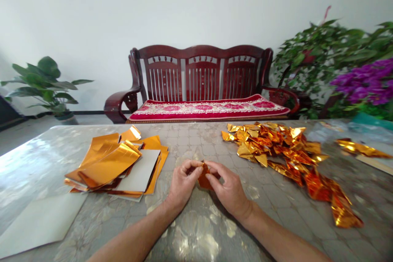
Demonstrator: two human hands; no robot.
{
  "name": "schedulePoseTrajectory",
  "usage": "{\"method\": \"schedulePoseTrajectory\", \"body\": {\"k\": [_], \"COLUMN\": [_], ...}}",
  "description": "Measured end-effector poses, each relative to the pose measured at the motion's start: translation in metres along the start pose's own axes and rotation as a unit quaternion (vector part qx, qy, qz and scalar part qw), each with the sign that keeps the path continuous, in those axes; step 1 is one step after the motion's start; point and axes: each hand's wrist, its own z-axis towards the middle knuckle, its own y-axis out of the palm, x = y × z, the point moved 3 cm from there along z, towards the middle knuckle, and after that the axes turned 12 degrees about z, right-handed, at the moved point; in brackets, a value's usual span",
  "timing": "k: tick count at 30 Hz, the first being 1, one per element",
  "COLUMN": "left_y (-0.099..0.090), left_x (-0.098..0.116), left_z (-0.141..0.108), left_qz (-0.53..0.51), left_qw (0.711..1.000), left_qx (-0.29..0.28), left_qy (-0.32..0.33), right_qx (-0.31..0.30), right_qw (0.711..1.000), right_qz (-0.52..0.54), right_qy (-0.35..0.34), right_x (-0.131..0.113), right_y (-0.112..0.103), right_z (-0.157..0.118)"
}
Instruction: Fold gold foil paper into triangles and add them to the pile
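Observation:
A small folded piece of gold foil paper (204, 181) is held between both hands above the middle of the table. My left hand (185, 180) pinches its upper left edge between thumb and fingers. On its right side, my right hand (227, 186) grips it the same way, fingertips close to those of the left. A loose stack of gold foil sheets (110, 161), some with the pale side up, lies to the left. Folded gold foil pieces (276, 143) form a heap on the right, trailing toward the front.
The table (123, 229) has a patterned, glossy cover. A pale sheet (39, 221) lies front left. Clear plastic and a foil piece (362, 147) are at far right. Behind stand a wooden bench (202, 53), a potted plant (49, 86) and purple flowers (365, 82).

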Motion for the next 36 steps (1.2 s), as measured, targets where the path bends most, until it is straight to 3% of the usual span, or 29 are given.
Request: {"method": "schedulePoseTrajectory", "body": {"k": [8, 26, 36], "left_y": [0.004, 0.004, 0.004], "left_x": [0.0, 0.005, 0.007], "left_z": [-0.002, -0.006, -0.007], "left_qz": [-0.044, -0.022, 0.005], "left_qw": [0.999, 1.0, 0.999], "left_qx": [-0.023, 0.006, 0.036], "left_qy": [0.002, -0.001, -0.008], "right_qx": [0.034, 0.067, 0.084], "right_qw": [0.997, 0.989, 0.976], "right_qz": [0.062, 0.128, 0.174], "right_qy": [0.026, 0.043, 0.103], "right_x": [-0.004, -0.007, -0.005], "right_y": [0.002, 0.004, 0.007], "right_z": [0.003, 0.008, 0.01]}}
